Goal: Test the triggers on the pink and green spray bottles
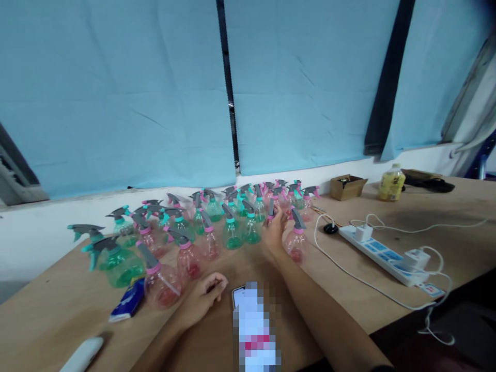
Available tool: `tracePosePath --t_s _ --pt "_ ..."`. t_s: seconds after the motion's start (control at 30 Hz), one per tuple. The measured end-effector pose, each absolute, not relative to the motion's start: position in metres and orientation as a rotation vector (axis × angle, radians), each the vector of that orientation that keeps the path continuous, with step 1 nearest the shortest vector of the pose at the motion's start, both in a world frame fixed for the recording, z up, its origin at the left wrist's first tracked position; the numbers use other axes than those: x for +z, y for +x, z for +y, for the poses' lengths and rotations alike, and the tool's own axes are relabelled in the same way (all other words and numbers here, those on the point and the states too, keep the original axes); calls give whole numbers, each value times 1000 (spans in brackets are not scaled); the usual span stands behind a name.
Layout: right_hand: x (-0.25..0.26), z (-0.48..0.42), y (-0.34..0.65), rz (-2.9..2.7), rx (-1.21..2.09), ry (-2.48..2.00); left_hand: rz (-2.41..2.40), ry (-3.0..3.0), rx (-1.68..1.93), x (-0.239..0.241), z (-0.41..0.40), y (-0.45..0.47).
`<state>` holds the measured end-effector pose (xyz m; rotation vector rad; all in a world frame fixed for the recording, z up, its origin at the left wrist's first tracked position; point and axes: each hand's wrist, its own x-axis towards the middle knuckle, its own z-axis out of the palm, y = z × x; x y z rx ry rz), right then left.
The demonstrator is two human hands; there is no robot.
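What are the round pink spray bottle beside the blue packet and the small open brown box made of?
The round, see-through pink spray bottle is probably shiny plastic: its tube shows through. The small, open brown box seems dull cardboard, judging by its thin flap.

Left grip (208, 290) loosely curled, right grip (275, 230) extended farther forward, fingers bent, forearms (310, 294) bare

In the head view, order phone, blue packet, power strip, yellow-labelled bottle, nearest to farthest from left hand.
1. Phone, right of the left hand
2. Blue packet, left of it
3. Power strip, at right
4. Yellow-labelled bottle, back right
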<state>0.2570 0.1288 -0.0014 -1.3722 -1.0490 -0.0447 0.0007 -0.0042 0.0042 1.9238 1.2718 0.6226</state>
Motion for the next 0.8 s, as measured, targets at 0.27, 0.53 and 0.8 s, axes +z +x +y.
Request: tracePosePath --t_s 0.27,0.53,0.8 --pt "11 122 257 -1039 -48 -1219 1284 1955 602 7 -5 2" --pt "53 72 234 -1165 104 -947 1276 1942 612 11 -9 5" --pt "84 37 278 -1248 -93 -943 1297 1947 585 19 -11 9"
